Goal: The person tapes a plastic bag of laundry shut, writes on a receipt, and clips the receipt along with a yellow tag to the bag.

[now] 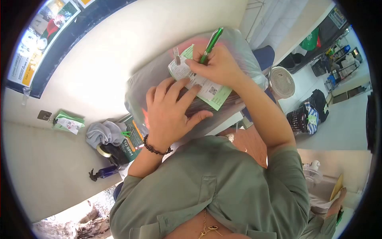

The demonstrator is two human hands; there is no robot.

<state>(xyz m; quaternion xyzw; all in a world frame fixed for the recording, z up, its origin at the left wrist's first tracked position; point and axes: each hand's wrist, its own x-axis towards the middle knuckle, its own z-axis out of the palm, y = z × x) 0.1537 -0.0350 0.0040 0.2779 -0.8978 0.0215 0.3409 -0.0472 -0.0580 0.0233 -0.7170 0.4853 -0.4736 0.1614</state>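
Observation:
A green pen (pixel 213 43) is held in my right hand (pixel 220 65), its upper end pointing up and its tip hidden behind the fingers. Under that hand lies a light green paper slip (pixel 221 99) with a white printed receipt (pixel 208 88) on it. Both papers rest on a large plastic-wrapped bundle (pixel 147 75). My left hand (pixel 169 107) lies palm down with its fingers spread, the fingertips touching the papers' lower left edge. A small clear strip (pixel 176 55) sits at the papers' upper left.
At the left are a hanging bunch of green slips (pixel 68 122), a grey cloth (pixel 104 133), a tape roll (pixel 104 151) and a dark blue spray bottle (pixel 106 171). On the right stand a round woven stool (pixel 282 82) and a black basket (pixel 299 119).

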